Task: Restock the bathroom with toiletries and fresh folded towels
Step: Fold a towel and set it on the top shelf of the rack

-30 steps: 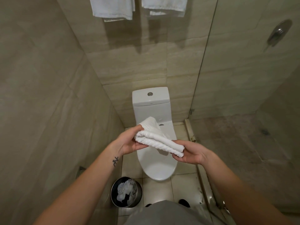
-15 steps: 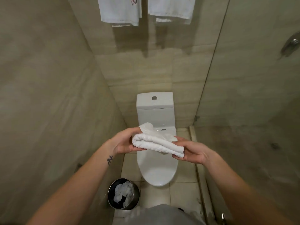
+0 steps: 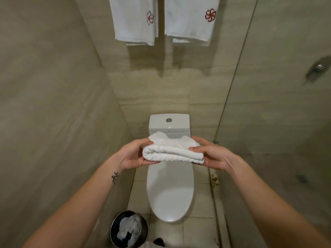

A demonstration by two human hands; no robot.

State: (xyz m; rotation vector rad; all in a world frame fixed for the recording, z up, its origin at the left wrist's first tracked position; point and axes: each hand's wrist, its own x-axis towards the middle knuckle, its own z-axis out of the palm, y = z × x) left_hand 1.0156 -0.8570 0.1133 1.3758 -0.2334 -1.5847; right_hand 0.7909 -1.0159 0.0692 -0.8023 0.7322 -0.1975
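A small folded white towel (image 3: 172, 151) is held level in front of me, above the closed toilet lid. My left hand (image 3: 132, 154) grips its left end, thumb on top and fingers under it. My right hand (image 3: 213, 154) grips the right end the same way. Two white towels with red flower emblems hang on the back wall, one on the left (image 3: 134, 20) and one on the right (image 3: 191, 18); their tops and the rail are cut off by the frame.
A white toilet (image 3: 170, 192) with its lid down stands against the back wall, its tank (image 3: 169, 125) behind the towel. A round metal bin (image 3: 129, 230) with crumpled paper sits at its left. A glass shower partition (image 3: 236, 77) closes off the right; a tiled wall runs close on the left.
The towel has turned from slanted to level and risen slightly between both hands. My view has tilted up, showing more of the hanging towels and their red emblems.
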